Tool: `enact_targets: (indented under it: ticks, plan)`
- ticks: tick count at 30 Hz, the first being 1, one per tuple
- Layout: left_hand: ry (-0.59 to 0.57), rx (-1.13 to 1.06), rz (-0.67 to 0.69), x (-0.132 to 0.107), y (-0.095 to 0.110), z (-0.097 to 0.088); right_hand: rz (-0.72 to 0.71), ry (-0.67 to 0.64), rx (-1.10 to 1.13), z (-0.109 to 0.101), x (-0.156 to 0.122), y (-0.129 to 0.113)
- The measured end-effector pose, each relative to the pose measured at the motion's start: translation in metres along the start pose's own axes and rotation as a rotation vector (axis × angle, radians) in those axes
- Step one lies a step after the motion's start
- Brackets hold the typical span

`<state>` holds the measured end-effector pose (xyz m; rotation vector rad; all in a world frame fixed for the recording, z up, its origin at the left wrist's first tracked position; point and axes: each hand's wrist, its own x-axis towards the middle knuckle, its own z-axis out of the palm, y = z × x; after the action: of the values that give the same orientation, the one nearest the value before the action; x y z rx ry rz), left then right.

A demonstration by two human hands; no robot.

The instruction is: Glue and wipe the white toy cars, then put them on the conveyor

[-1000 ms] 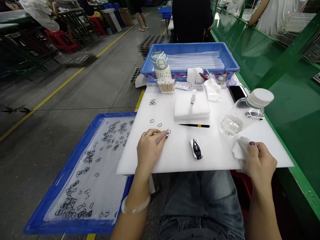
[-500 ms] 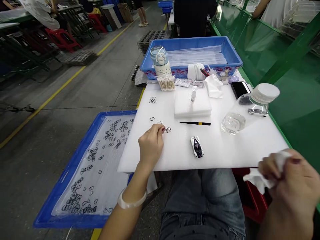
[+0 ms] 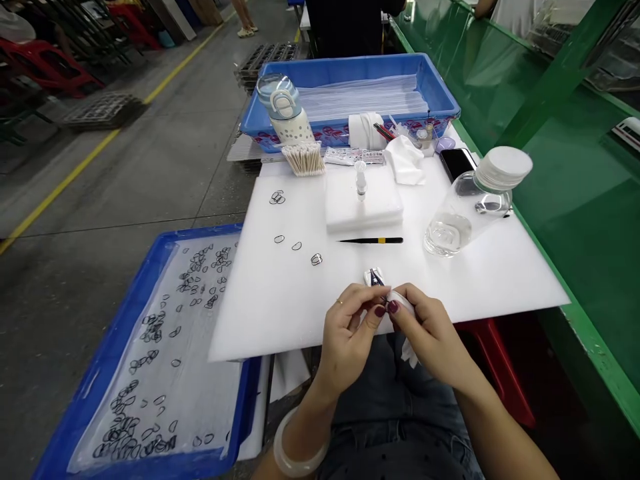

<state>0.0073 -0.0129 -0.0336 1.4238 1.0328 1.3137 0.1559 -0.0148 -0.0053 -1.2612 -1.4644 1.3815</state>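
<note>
My left hand (image 3: 350,333) and my right hand (image 3: 427,327) meet over the near edge of the white foam board (image 3: 280,307). Between the left thumb and forefinger is a small, thin black piece that looks like one of the rings, mostly hidden by the fingertips. A crumpled white wipe (image 3: 407,307) is pinched in my right hand, its loose end hanging below, and the two sets of fingertips touch. Just beyond them a white-and-black toy car (image 3: 373,276) is partly covered by my fingers. Thin black rings (image 3: 317,259) lie on the board to the left.
Black-handled tweezers (image 3: 373,240) lie before a foam block (image 3: 364,210) bearing a small vial (image 3: 361,180). A clear bottle (image 3: 450,227) stands right, cotton swabs (image 3: 304,160) and a drinking bottle (image 3: 287,117) behind. At left is a blue tray (image 3: 125,300) of many rings.
My left hand has left the rings on the board and come right and nearer. My right hand has brought the wipe in from the far right to meet it. The view has shifted.
</note>
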Motion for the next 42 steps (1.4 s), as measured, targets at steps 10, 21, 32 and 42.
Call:
enact_targets:
  ticks: [10, 21, 32, 42]
  plan:
    - [0.084, -0.652, -0.420, 0.001, -0.012, -0.004, -0.475, 0.366, -0.215, 0.006, 0.003, 0.009]
    - [0.204, -0.690, -0.450, 0.005, -0.008, -0.001, -0.832, 0.257, -0.812, -0.007, 0.000, -0.015]
    - [0.179, -0.609, -0.402, 0.001, -0.007, -0.007, -0.782, 0.249, -0.887, -0.036, -0.005, -0.022]
    - [0.233, 0.727, 0.309, -0.005, -0.009, -0.014, -0.326, 0.301, -0.437, -0.032, 0.004, 0.020]
